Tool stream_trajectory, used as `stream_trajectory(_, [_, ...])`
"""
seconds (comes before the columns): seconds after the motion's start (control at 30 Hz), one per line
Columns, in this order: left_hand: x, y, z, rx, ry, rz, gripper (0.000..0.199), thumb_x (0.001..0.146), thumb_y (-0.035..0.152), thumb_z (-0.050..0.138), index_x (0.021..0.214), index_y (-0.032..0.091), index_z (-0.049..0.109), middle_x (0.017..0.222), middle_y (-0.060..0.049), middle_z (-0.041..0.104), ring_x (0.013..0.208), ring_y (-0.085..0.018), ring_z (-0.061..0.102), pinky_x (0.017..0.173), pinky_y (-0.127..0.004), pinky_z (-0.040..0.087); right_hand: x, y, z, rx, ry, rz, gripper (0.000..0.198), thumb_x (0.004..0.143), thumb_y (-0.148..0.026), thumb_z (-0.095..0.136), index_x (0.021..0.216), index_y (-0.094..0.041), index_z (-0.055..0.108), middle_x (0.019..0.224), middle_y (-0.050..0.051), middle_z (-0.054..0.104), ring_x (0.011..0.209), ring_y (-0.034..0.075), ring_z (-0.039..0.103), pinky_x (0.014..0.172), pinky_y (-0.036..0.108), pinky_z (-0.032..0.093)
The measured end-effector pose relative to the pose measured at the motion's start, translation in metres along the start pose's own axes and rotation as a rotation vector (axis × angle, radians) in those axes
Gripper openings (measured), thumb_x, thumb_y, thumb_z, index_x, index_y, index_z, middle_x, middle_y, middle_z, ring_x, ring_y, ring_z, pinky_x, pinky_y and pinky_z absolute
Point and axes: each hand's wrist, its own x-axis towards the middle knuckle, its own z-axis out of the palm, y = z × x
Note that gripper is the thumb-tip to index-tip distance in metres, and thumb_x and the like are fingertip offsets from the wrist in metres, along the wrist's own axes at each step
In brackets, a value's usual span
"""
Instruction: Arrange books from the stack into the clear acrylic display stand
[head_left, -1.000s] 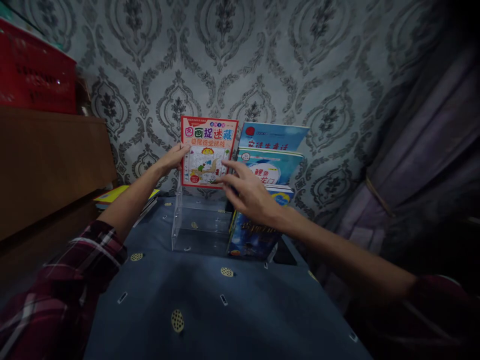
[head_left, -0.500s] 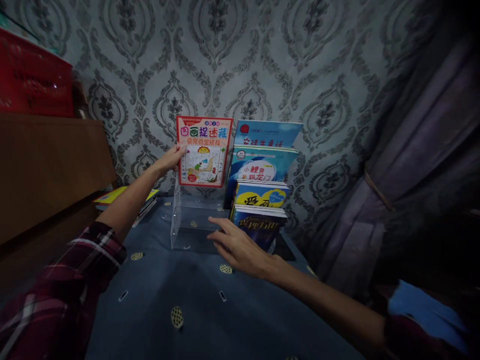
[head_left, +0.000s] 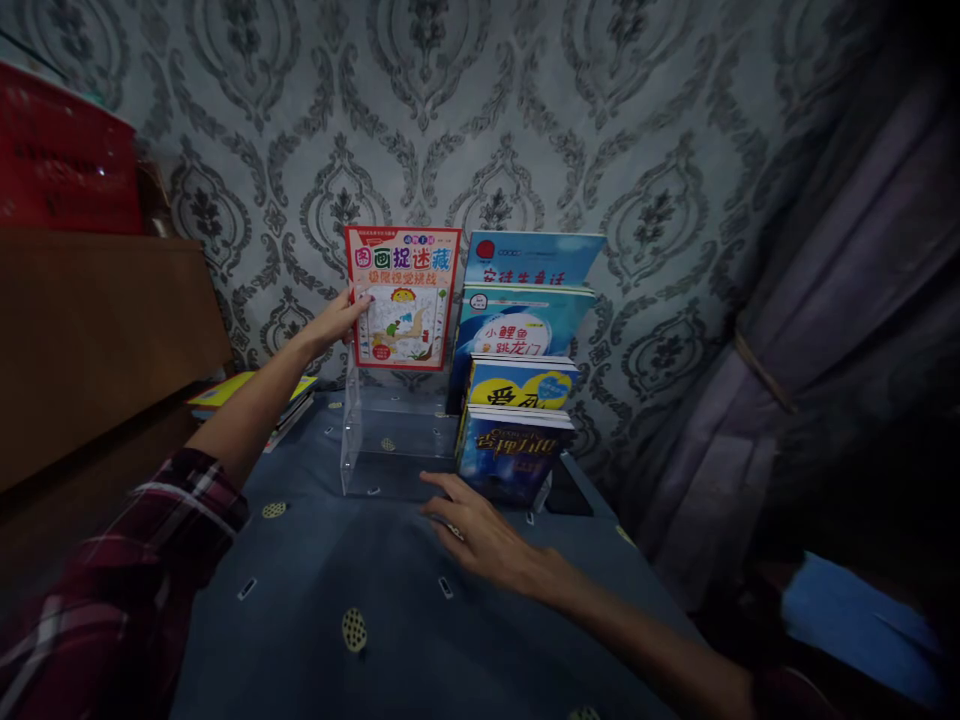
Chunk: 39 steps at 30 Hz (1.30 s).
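Across the lower frame spreads the dark blue worktop point(head_left: 300, 610), its cloth dotted with cream ovals and small labels. Over it, right of the lower centre, hovers the right hand point(head_left: 487, 540), palm down, fingers extended and loosely parted; its grip has hold of nothing. A second ago this hand was up at the lower right edge of the red-bordered book; it has since dropped toward the viewer, leaving that cover unobstructed. A blue item point(head_left: 862, 625) has also come into view at the lower right.

Beyond the fingers, the clear rack point(head_left: 351, 440) stands in the middle of the frame. Its right side carries a dark blue book point(head_left: 510, 460) in front, then a yellow-and-blue book point(head_left: 525, 385), a teal book point(head_left: 525, 315) and a light blue book point(head_left: 536, 255), each behind showing above the one before it.

At the upper centre, left of these, the red-bordered book point(head_left: 409, 330) is upright, facing forward, above the rack's left part. The left hand point(head_left: 334, 322) keeps its grip closed on the left edge, thumb in front. The cover has multicoloured characters over an orange line, and a pale picture with a smiling sun. Behind it rises the patterned wall point(head_left: 427, 120).
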Motion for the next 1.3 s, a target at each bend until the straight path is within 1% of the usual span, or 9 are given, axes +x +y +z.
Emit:
stream_trajectory(0.33, [-0.003, -0.004, -0.003, -0.024, -0.011, 0.007, 0.053, 0.090, 0.052, 0.071, 0.129, 0.018, 0.058, 0.089, -0.002, 0.064, 0.062, -0.010, 0.052, 0.047, -0.018, 0.035, -0.013, 0.007, 0.021, 0.052, 0.015, 0.034, 0.025, 0.100, -0.016, 0.053, 0.119, -0.017, 0.070, 0.153, 0.020, 0.055, 0.145, 0.030, 0.052, 0.115, 0.050, 0.050])
stream_trajectory(0.53, [-0.006, -0.014, -0.014, -0.079, 0.034, 0.019, 0.056, 0.087, 0.053, 0.073, 0.127, 0.018, 0.055, 0.111, -0.009, 0.069, 0.089, -0.017, 0.067, 0.053, -0.017, 0.043, -0.020, 0.009, 0.054, 0.140, 0.033, 0.050, 0.028, 0.098, -0.016, 0.055, 0.122, -0.018, 0.070, 0.149, 0.018, 0.058, 0.143, 0.028, 0.054, 0.114, 0.048, 0.051])
stream_trajectory(0.67, [-0.022, -0.036, -0.036, -0.071, 0.133, 0.020, 0.058, 0.094, 0.064, 0.056, 0.131, 0.019, 0.050, 0.111, -0.011, 0.072, 0.103, -0.022, 0.070, 0.059, -0.020, 0.050, -0.028, 0.011, 0.085, 0.194, 0.048, 0.076, 0.027, 0.100, -0.018, 0.053, 0.120, -0.020, 0.070, 0.145, 0.017, 0.062, 0.140, 0.028, 0.058, 0.114, 0.049, 0.051])
stream_trajectory(0.73, [-0.038, -0.057, -0.050, 0.119, 0.200, -0.033, 0.060, 0.099, 0.066, 0.039, 0.134, 0.018, 0.049, 0.112, -0.013, 0.073, 0.105, -0.023, 0.071, 0.065, -0.024, 0.054, -0.034, 0.013, 0.098, 0.211, 0.084, 0.074, 0.027, 0.101, -0.019, 0.052, 0.121, -0.020, 0.069, 0.147, 0.017, 0.061, 0.141, 0.028, 0.057, 0.114, 0.051, 0.050])
stream_trajectory(0.8, [-0.061, -0.082, -0.062, 0.607, 0.202, -0.175, 0.058, 0.103, 0.061, 0.023, 0.130, 0.018, 0.053, 0.113, -0.014, 0.074, 0.105, -0.023, 0.072, 0.075, -0.030, 0.058, -0.038, 0.016, 0.106, 0.232, 0.114, 0.075, 0.027, 0.101, -0.020, 0.051, 0.121, -0.020, 0.069, 0.148, 0.018, 0.060, 0.141, 0.028, 0.056, 0.114, 0.051, 0.050])
stream_trajectory(0.9, [-0.099, -0.117, -0.074, 0.874, 0.180, -0.296, 0.049, 0.093, 0.056, 0.053, 0.116, 0.014, 0.064, 0.121, -0.023, 0.071, 0.123, -0.039, 0.064, 0.099, -0.050, 0.053, -0.039, 0.018, 0.110, 0.275, 0.130, 0.092, 0.026, 0.102, -0.021, 0.050, 0.119, -0.021, 0.070, 0.145, 0.017, 0.062, 0.137, 0.027, 0.060, 0.112, 0.051, 0.051])
stream_trajectory(0.97, [-0.121, -0.135, -0.076, 1.006, 0.164, -0.347, 0.046, 0.091, 0.045, 0.056, 0.122, 0.012, 0.062, 0.135, -0.028, 0.064, 0.135, -0.044, 0.053, 0.109, -0.061, 0.044, -0.037, 0.017, 0.108, 0.292, 0.130, 0.093, 0.025, 0.102, -0.022, 0.051, 0.118, -0.021, 0.071, 0.144, 0.016, 0.063, 0.135, 0.028, 0.061, 0.111, 0.051, 0.052])
stream_trajectory(1.07, [-0.138, -0.154, -0.073, 1.148, 0.120, -0.390, 0.048, 0.092, 0.036, 0.052, 0.132, 0.010, 0.057, 0.143, -0.031, 0.057, 0.140, -0.045, 0.047, 0.112, -0.067, 0.036, -0.036, 0.015, 0.104, 0.284, 0.101, 0.073, 0.027, 0.103, -0.021, 0.049, 0.118, -0.019, 0.071, 0.144, 0.017, 0.063, 0.135, 0.027, 0.061, 0.113, 0.051, 0.051])
stream_trajectory(1.3, [-0.134, -0.168, -0.070, 1.344, 0.049, -0.390, 0.044, 0.097, 0.031, 0.043, 0.132, 0.010, 0.060, 0.135, -0.032, 0.062, 0.127, -0.046, 0.056, 0.105, -0.071, 0.037, -0.036, 0.008, 0.097, 0.230, 0.090, 0.054, 0.026, 0.102, -0.017, 0.048, 0.117, -0.019, 0.070, 0.144, 0.017, 0.062, 0.138, 0.026, 0.059, 0.116, 0.048, 0.049])
